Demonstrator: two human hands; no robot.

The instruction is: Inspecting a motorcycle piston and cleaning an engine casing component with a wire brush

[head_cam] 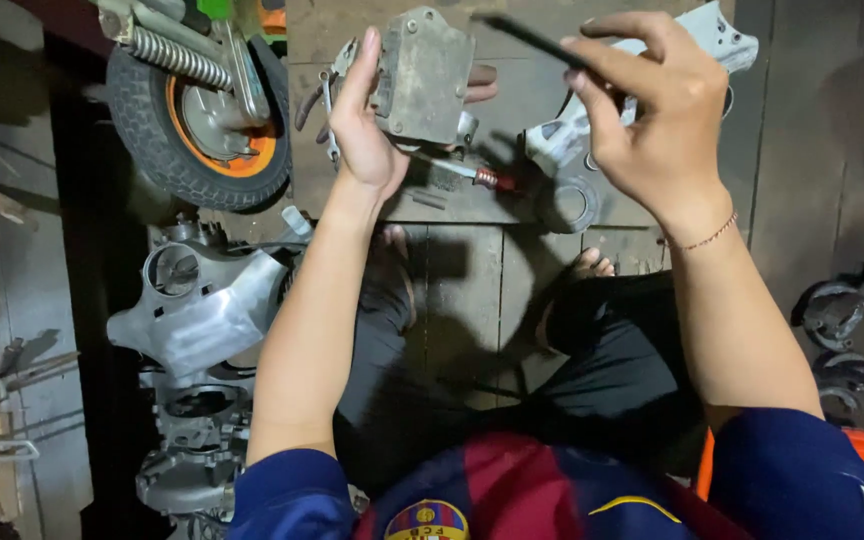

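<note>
A dim workshop floor of worn planks lay below, strewn with engine casings [197,310], a small wheel [197,120] and a red-handled screwdriver [472,175]. The left hand [362,130] clasped a grimy metal cover plate [422,75] held up in the air, while the right hand [652,110] pinched a thin dark rod [537,40] – aimed towards the plate. Gripped only along one edge, the plate might have twisted or dropped onto the bare toes [592,265] below if the rod pushed hard.

Wheel [197,105], engine casings [197,310], pliers [327,95]

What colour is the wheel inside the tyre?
Orange, with a grey metal middle. The wheel shows in the head view, top left, left of the left hand.
</note>
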